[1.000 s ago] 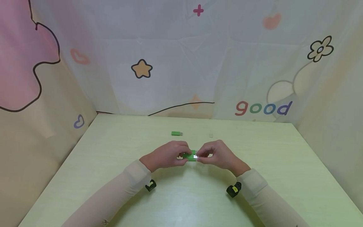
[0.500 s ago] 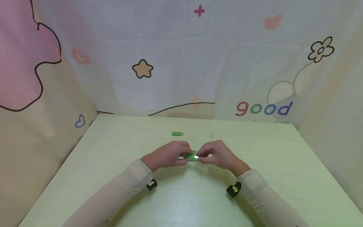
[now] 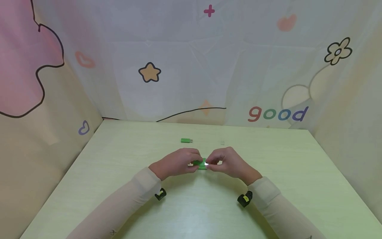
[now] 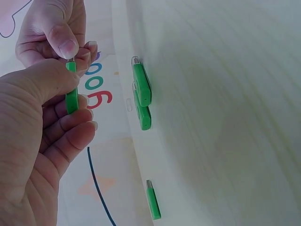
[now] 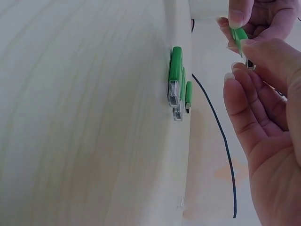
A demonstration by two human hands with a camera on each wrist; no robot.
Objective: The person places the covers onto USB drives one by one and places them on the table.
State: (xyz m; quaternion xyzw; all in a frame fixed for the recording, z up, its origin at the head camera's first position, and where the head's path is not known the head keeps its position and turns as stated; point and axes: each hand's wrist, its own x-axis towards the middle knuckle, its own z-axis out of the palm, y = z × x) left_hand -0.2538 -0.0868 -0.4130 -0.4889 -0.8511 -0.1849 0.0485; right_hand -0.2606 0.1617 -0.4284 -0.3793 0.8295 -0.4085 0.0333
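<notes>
My left hand [image 3: 179, 162] pinches a green USB flash drive [image 4: 71, 96] between thumb and fingers, held above the table. At its plug end, my right hand [image 3: 228, 162] pinches with thumb and fingertips; a bit of metal [image 5: 249, 63] shows there. Whether a clear cap is between those fingers is hard to tell. Below the hands lie two more green flash drives side by side, the nearer one [image 4: 142, 84] and the farther one [image 4: 144, 117], both with clear caps over their plugs.
Farther back on the pale table [image 3: 191, 205] lies another green flash drive [image 3: 185, 140], its metal plug bare and pointing right. A small clear cap [image 3: 222, 142] lies to its right. A printed cloth backdrop [image 3: 191, 66] stands behind the table.
Both hands stay almost in place over the two lying flash drives. My right hand has shifted very slightly left, closer to my left hand. The things on the table have not moved.
</notes>
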